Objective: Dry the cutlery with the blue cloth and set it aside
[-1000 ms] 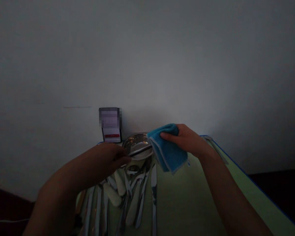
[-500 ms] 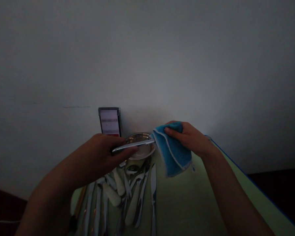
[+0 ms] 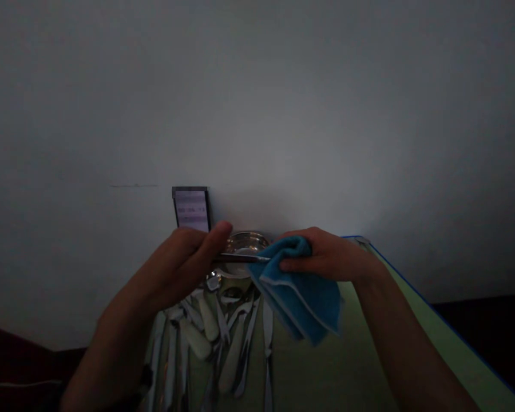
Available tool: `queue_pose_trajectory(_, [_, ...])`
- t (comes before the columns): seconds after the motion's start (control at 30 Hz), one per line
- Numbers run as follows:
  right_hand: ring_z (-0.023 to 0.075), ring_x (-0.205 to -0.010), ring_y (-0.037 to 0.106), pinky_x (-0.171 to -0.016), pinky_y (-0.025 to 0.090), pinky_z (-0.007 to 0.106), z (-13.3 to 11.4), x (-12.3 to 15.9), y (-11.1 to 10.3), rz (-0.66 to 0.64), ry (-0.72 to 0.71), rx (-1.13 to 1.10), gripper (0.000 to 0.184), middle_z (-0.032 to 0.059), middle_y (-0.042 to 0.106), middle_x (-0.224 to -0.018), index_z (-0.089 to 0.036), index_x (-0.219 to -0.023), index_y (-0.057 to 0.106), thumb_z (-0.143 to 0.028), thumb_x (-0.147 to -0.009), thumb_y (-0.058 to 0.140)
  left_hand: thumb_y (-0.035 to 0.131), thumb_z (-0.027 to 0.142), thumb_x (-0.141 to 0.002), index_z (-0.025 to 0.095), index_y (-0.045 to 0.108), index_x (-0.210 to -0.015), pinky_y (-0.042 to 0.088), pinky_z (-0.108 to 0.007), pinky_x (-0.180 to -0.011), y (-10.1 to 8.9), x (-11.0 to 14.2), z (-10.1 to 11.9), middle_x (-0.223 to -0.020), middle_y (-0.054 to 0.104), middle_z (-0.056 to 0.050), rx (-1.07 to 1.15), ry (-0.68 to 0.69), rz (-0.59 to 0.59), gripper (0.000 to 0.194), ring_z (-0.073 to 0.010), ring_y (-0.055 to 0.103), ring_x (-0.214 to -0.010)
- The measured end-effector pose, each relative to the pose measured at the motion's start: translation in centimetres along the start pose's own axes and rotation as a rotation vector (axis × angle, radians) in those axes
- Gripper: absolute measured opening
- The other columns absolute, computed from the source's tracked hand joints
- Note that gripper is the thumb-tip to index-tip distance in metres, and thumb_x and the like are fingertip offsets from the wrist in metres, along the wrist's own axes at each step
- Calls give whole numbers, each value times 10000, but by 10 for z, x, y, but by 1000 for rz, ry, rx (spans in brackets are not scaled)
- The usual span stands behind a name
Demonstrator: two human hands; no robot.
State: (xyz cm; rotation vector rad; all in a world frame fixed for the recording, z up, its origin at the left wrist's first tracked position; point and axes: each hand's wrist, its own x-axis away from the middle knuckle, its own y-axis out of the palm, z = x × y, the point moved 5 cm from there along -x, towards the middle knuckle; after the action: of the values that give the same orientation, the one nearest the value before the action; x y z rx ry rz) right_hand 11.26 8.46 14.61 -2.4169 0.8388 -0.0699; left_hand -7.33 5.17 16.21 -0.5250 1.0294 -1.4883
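Observation:
My left hand [image 3: 193,254] grips a slim metal piece of cutlery [image 3: 240,258], which lies level across the front of a shiny steel bowl [image 3: 246,237]. Which kind it is I cannot tell, since both ends are covered. A blue cloth [image 3: 302,303] with pale edging is bunched in my right hand [image 3: 326,254], and its folds wrap the right end of the cutlery. Below the hands, a table knife [image 3: 268,337] lies lengthwise on the green table.
Several pieces of cutlery, some with cream handles [image 3: 196,339], lie heaped left of the knife. A phone [image 3: 191,209] leans on the grey wall [image 3: 257,114] behind the bowl. The green table [image 3: 416,326] ends in a blue edge on the right.
My left hand has turned, its thumb now on top, and the cutlery has rotated with it. The cloth and my right hand have moved lower, with the cloth folded over the cutlery's end.

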Motion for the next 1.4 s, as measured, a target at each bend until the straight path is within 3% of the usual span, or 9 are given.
queue_pose_trajectory(0.17, [118,-714,583,-629,440,216,-1,0,-2,42,24,80,193,-16,669,-821,-189,-900,640,-322,-767,601,201,501,-898,188,329,-435,265,-223,-420,2,-2,10,-402,313,51,-59,-12,41,573,-77,320,-390])
queue_pose_trajectory(0.3, [133,-718,587,-630,446,234,0,0,-6,127,25,118,216,-1,667,-803,-183,-884,643,-336,-731,635,303,458,-881,165,511,-575,310,-223,-460,8,0,11,-504,422,35,-71,72,-146,472,-100,392,-470])
queue_pose_trajectory(0.43, [152,-682,583,-593,447,262,8,0,-17,395,90,112,276,15,661,-757,-178,-832,649,-415,-691,657,302,463,-892,172,580,-753,393,-222,-550,16,8,0,-640,529,13,15,9,-340,426,-129,486,-591])
queue_pose_trajectory(0.63, [160,-632,571,-566,448,286,21,9,-37,879,104,-143,355,36,652,-737,-164,-790,644,-498,-671,648,333,425,-901,190,577,-808,435,-205,-593,17,19,6,-684,570,17,135,12,-452,351,-123,527,-626])
queue_pose_trajectory(0.87, [156,-711,565,-657,458,292,24,0,-16,1071,-3,-389,420,46,627,-819,-171,-888,622,-555,-739,539,347,338,-917,189,587,-844,454,-182,-554,21,31,25,-683,641,7,213,54,-691,291,-112,595,-599])
queue_pose_trajectory(1.03, [132,-630,517,-573,439,262,28,-11,13,1025,65,-607,433,24,571,-725,-171,-847,593,-583,-738,515,390,296,-882,189,514,-742,456,-189,-510,39,17,30,-640,604,21,225,81,-618,216,-109,577,-548])
queue_pose_trajectory(1.17, [142,-659,531,-635,446,276,30,-18,25,906,111,-616,420,27,580,-720,-165,-815,594,-571,-711,562,414,266,-844,178,536,-684,453,-194,-517,44,8,23,-618,595,17,192,95,-535,220,-107,566,-536])
queue_pose_trajectory(1.3, [140,-664,521,-631,429,268,29,-22,24,813,84,-500,409,19,569,-710,-167,-790,575,-566,-766,489,423,248,-830,175,603,-719,474,-219,-622,33,10,7,-698,662,-9,146,56,-551,223,-139,620,-664])
queue_pose_trajectory(1.4, [115,-579,443,-559,375,245,25,-21,16,730,116,-264,392,-19,469,-603,-175,-668,521,-547,-783,476,382,353,-865,178,609,-767,465,-250,-615,14,8,-9,-696,660,-17,24,-1,-425,303,-159,606,-652])
